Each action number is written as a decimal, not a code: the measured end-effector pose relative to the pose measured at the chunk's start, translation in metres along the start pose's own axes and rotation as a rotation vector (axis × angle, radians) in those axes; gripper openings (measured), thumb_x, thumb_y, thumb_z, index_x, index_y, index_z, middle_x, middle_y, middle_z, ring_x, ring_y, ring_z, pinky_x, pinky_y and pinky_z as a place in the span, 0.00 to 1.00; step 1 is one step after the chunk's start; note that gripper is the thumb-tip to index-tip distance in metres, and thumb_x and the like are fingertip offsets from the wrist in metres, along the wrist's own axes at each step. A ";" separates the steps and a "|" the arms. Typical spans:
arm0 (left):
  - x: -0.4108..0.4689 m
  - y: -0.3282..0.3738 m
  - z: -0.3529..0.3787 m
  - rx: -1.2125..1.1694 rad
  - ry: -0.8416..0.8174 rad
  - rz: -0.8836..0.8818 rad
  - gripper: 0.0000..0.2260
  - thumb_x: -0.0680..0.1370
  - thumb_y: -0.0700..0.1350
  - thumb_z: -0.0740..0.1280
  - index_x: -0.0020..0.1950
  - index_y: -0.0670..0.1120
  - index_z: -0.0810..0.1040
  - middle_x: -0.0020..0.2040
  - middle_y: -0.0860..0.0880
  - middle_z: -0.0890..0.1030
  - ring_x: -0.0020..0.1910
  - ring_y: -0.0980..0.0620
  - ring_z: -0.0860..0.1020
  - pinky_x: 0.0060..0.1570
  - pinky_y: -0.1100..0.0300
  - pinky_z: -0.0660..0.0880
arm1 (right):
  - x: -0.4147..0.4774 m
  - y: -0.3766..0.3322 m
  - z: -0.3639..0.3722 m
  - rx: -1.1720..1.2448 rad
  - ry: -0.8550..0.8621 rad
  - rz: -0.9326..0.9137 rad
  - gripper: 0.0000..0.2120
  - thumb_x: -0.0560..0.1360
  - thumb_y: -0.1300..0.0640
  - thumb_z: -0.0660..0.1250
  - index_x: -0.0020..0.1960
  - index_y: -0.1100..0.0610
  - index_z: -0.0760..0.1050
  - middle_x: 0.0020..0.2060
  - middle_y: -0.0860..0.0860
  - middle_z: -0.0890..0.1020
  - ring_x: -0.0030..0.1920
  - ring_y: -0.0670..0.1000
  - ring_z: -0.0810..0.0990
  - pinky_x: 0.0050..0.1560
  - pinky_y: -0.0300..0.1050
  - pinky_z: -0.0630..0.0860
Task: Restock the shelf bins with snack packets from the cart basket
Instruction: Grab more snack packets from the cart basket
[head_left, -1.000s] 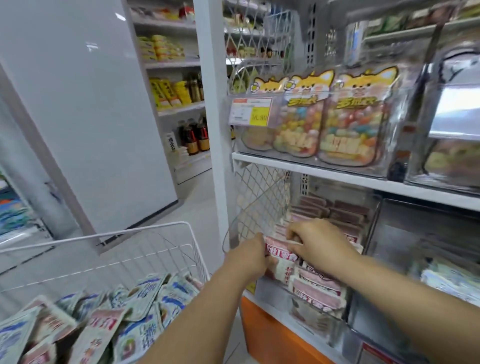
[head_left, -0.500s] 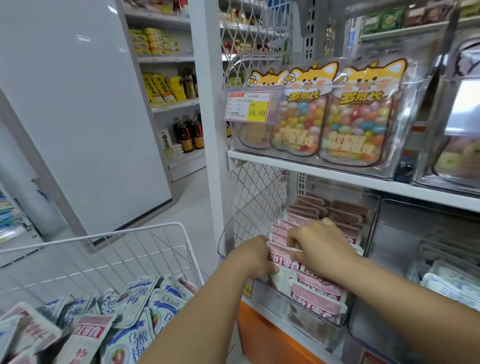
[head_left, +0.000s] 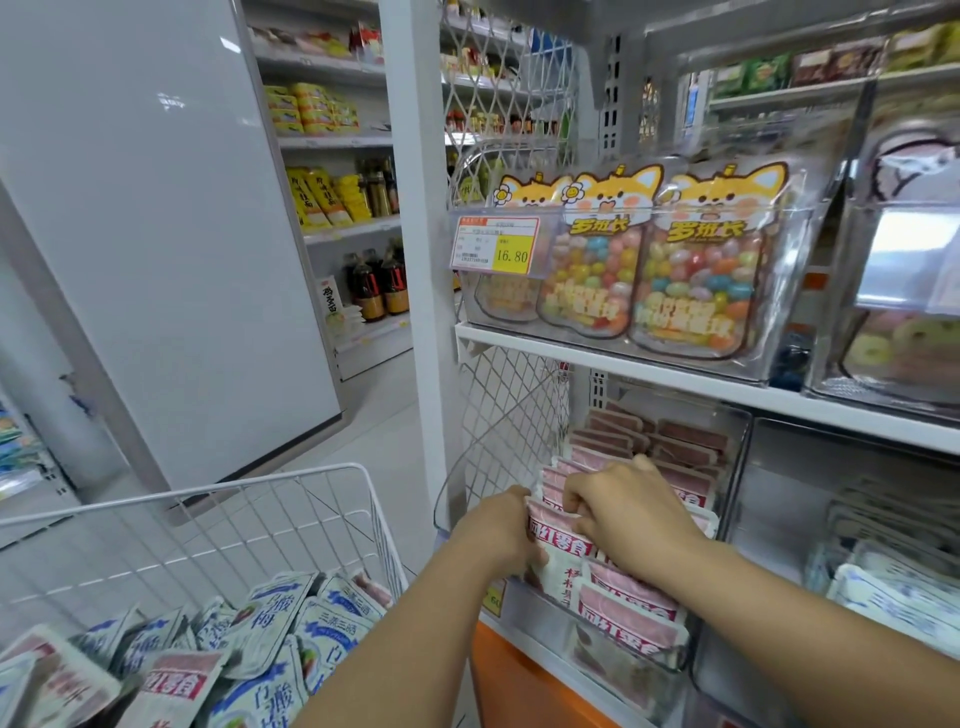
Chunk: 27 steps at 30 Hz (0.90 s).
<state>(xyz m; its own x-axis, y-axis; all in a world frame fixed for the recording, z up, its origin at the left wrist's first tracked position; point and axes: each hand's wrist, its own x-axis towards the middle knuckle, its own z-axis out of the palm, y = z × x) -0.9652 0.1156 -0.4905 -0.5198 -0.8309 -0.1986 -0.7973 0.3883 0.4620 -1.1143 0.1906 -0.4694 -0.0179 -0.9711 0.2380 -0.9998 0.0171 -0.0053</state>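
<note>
A clear shelf bin (head_left: 623, 670) on the lower shelf holds rows of pink snack packets (head_left: 631, 610) standing on edge. My left hand (head_left: 501, 527) grips the left edge of a pink packet (head_left: 558, 543) at the bin's front left. My right hand (head_left: 626, 506) lies over the packet tops with its fingers curled onto them. The white wire cart basket (head_left: 332, 499) stands at lower left, holding several blue-and-white packets (head_left: 270, 623) and pink packets (head_left: 171, 686).
A clear bin of candy bags (head_left: 654, 265) with a 16.80 price tag (head_left: 496, 244) sits on the shelf above. A neighbouring bin (head_left: 883, 587) at right holds pale blue packets. A white upright post (head_left: 415, 260) and mesh panel (head_left: 509, 415) bound the shelf's left side.
Both hands have stayed on the pink packets in the bin, shifting only slightly as they press the row together. The view has tilted a little.
</note>
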 end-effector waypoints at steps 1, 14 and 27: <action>-0.001 0.000 -0.001 -0.006 -0.004 0.000 0.28 0.73 0.43 0.75 0.70 0.47 0.69 0.61 0.47 0.81 0.60 0.47 0.78 0.61 0.52 0.74 | 0.000 0.000 0.000 0.006 0.012 -0.003 0.06 0.77 0.48 0.68 0.53 0.45 0.76 0.45 0.45 0.83 0.53 0.52 0.78 0.60 0.47 0.66; -0.014 -0.001 -0.004 0.021 0.058 0.005 0.34 0.72 0.45 0.75 0.75 0.49 0.64 0.65 0.47 0.79 0.63 0.47 0.77 0.62 0.50 0.75 | -0.008 0.002 -0.016 0.068 0.023 0.010 0.12 0.74 0.47 0.70 0.57 0.45 0.77 0.47 0.41 0.83 0.54 0.46 0.79 0.58 0.46 0.65; -0.175 -0.096 -0.073 0.113 0.436 -0.017 0.18 0.79 0.51 0.67 0.68 0.63 0.70 0.59 0.63 0.79 0.55 0.62 0.78 0.56 0.58 0.75 | -0.022 -0.117 -0.064 0.303 0.074 -0.251 0.10 0.76 0.47 0.67 0.56 0.46 0.79 0.49 0.42 0.84 0.53 0.46 0.80 0.47 0.40 0.70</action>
<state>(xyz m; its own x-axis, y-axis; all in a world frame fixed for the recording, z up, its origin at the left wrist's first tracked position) -0.7758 0.1948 -0.4371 -0.3478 -0.9184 0.1887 -0.8456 0.3942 0.3601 -0.9967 0.2250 -0.4117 0.2160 -0.9161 0.3379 -0.9278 -0.3003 -0.2213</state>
